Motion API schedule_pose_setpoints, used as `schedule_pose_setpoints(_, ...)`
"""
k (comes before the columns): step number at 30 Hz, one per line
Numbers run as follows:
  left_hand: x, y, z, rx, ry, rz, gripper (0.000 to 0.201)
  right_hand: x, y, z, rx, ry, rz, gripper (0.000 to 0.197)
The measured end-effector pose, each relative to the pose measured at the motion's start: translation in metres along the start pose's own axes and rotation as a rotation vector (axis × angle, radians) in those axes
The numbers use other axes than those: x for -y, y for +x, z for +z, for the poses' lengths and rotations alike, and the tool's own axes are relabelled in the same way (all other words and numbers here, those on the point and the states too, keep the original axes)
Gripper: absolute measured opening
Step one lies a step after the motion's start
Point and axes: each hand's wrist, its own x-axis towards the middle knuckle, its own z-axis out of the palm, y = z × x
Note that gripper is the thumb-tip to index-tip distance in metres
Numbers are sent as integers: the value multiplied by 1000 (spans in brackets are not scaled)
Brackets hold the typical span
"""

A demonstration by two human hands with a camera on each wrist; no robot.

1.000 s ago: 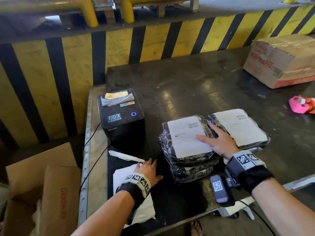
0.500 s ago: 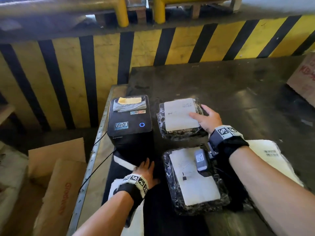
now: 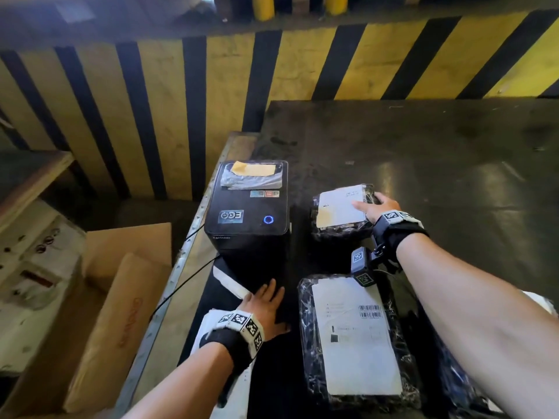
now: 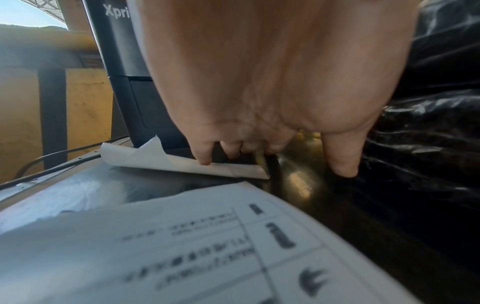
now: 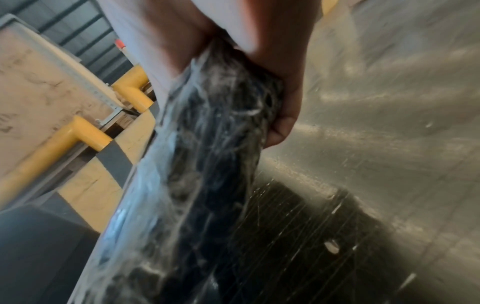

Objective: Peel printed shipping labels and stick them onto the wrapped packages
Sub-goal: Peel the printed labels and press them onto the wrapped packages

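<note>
Two black wrapped packages with white labels lie on the dark table point(image 3: 438, 164). My right hand point(image 3: 367, 204) grips the right edge of the far package point(image 3: 338, 216), which lies beside the black label printer point(image 3: 248, 213). In the right wrist view the fingers point(image 5: 283, 121) curl under that package point(image 5: 207, 164). The near package point(image 3: 357, 340) lies below my right forearm. My left hand point(image 3: 266, 300) rests flat in front of the printer, fingers straight. Its index fingertip point(image 4: 203, 160) touches a curled white label strip point(image 4: 166, 162). A printed label sheet point(image 4: 182, 246) lies under the wrist.
A yellow and black striped barrier point(image 3: 272, 71) stands behind the table. Brown cardboard boxes point(image 3: 121, 297) sit below the table's left edge. The printer cable point(image 3: 181, 285) runs off that edge. Another wrapped package point(image 3: 459, 385) shows under my right arm.
My right hand lifted the top package off the stack and carried it to the far spot beside the printer. My left hand stayed in front of the printer.
</note>
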Motion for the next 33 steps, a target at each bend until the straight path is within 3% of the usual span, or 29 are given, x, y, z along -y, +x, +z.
schedule_pose_setpoints(5,2,3,0,31,2,12,89,-8,13,-1,14,4,-20,70)
schedule_pose_setpoints(14,2,3,0,45,6,14,92,-31,28,-11,145,-164,91,82)
schedule_pose_setpoints(27,3,4,0,64,-27,7,95,-49,79,2,176,-406,94,84)
schedule_pose_setpoints(30,1,2,-2,73,-28,3,95,-25,63,0,176,-525,146,74)
schedule_pose_setpoints(33,-1,0,-6,83,-40,-1,94,21,31,-8,171,-660,38,58)
